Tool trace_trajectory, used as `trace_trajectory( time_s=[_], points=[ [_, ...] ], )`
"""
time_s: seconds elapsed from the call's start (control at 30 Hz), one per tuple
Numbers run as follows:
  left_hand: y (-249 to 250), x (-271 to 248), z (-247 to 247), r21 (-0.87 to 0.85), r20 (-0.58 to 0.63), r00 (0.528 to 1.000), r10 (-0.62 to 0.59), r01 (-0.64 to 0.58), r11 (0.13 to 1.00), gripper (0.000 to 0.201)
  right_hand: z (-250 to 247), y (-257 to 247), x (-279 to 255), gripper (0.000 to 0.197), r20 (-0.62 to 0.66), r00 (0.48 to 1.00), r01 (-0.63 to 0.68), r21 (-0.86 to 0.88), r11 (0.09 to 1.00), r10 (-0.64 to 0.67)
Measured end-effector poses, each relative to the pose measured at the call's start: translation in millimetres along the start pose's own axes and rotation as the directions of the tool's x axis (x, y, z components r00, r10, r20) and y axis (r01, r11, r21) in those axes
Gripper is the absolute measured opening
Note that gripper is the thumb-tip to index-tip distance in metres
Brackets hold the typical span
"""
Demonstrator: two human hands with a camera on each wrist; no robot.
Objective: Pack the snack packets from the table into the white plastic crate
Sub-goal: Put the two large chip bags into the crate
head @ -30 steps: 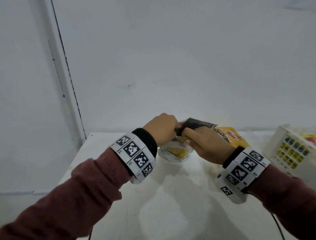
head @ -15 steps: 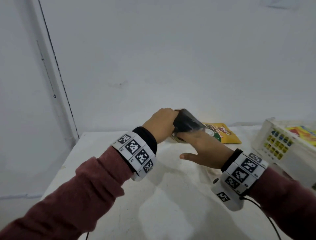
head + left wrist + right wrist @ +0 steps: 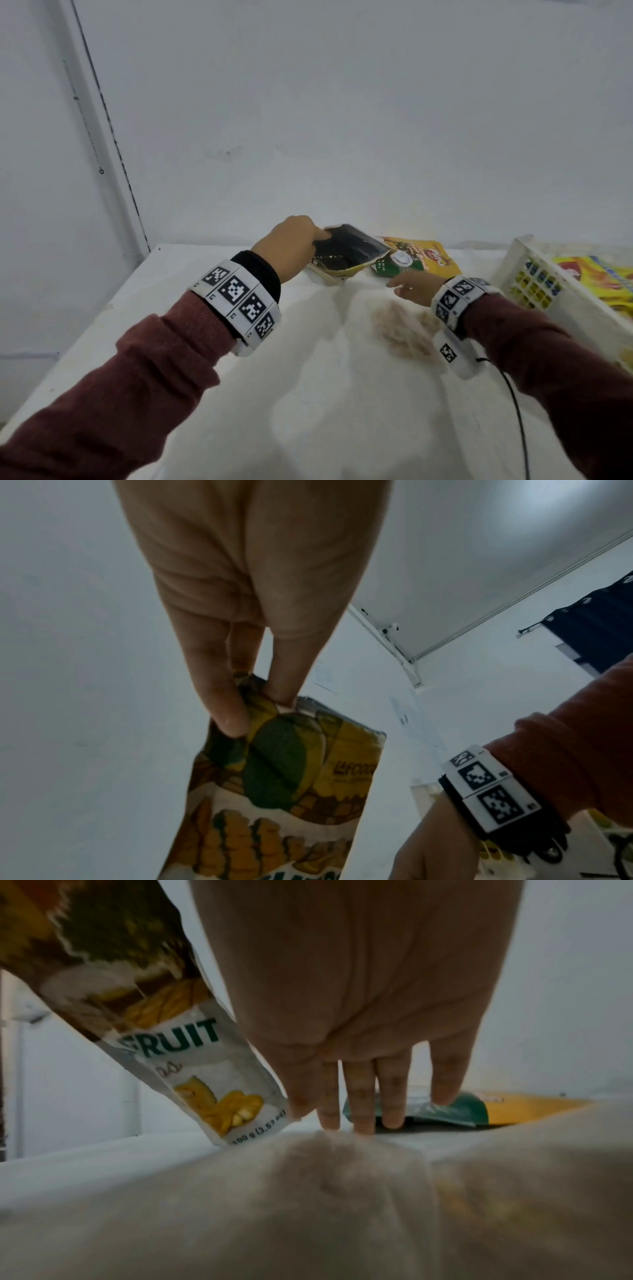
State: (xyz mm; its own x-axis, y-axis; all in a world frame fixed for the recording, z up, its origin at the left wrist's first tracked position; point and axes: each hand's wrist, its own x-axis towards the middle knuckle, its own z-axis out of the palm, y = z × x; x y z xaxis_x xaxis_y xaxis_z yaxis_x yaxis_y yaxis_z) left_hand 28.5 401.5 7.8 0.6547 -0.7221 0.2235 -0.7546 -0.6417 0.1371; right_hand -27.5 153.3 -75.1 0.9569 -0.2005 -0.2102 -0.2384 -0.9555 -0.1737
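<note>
Broadly, a white table (image 3: 308, 394) is seen from above, with a white plastic crate (image 3: 520, 274) at its right edge; at least one bright yellow packet (image 3: 596, 277) already lies inside, so the packing is judged partly done. Two packets remain outside. A fruit snack packet (image 3: 346, 253) is pinched at its top corner by the left hand (image 3: 291, 246), tilted, its bottom edge near or on the table. A yellow and green packet (image 3: 411, 260) lies flat behind it. The right hand (image 3: 411, 286), fingers straight and spread, is lowered to the table just before that packet, holding nothing.
</note>
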Motion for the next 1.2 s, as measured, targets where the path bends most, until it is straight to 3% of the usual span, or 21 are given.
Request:
trace_trajectory(
  time_s=[0.17,0.27,0.43,0.53,0.63,0.73,0.8,0.93,1.03,1.2],
  points=[
    [7.1,-7.8,1.5,-0.036,-0.056,0.995,-0.086,0.084,0.996,0.033,26.0,7.0,29.3,0.043,0.014,0.999,-0.042,0.145,0.989,0.041],
    [11.4,-13.8,2.1,-0.083,-0.083,0.987,-0.138,0.131,0.988,0.032,20.3,2.3,34.1,0.035,0.073,0.994,-0.079,0.019,0.997,0.077],
    [19.6,-21.1,2.3,-0.158,-0.133,0.968,-0.212,0.19,0.969,0.029,-2.0,-1.3,32.1,0.011,0.11,0.993,0.058,-0.077,0.995,-0.049],
    [23.6,-19.9,1.3,-0.143,-0.139,0.962,-0.235,0.215,0.966,0.03,-21.5,2.9,26.7,0.02,0.083,0.986,0.141,0.033,0.989,-0.143],
    [28.4,-16.5,0.7,-0.122,-0.143,0.955,-0.259,0.243,0.962,0.031,-49.2,5.9,13.6,0.011,0.024,0.964,0.261,0.114,0.958,-0.266],
    [31.1,-12.5,0.4,-0.094,-0.158,0.949,-0.274,0.262,0.961,0.032,-76.1,6.9,-9.7,0.014,-0.003,0.929,0.35,0.324,0.879,-0.369],
    [32.8,-10.1,-0.2,-0.082,-0.162,0.945,-0.284,0.274,0.958,0.033,-83.7,10.2,-20.0,0.021,-0.049,0.917,0.381,0.406,0.83,-0.397],
    [36.9,-6.2,-0.8,-0.055,-0.167,0.945,-0.283,0.277,0.959,0.032,-72.5,10.3,-29.2,0.021,-0.113,0.897,0.436,0.385,0.814,-0.427],
    [37.8,-3.9,0.5,-0.055,-0.161,0.945,-0.284,0.279,0.959,0.033,-54.3,12.5,-28.5,0.034,-0.124,0.885,0.456,0.419,0.785,-0.448],
    [35.6,-2.7,0.2,-0.047,-0.153,0.946,-0.285,0.281,0.959,0.034,-33.1,13.1,-19.7,0.024,-0.147,0.899,0.437,0.372,0.819,-0.413]
  ],
)
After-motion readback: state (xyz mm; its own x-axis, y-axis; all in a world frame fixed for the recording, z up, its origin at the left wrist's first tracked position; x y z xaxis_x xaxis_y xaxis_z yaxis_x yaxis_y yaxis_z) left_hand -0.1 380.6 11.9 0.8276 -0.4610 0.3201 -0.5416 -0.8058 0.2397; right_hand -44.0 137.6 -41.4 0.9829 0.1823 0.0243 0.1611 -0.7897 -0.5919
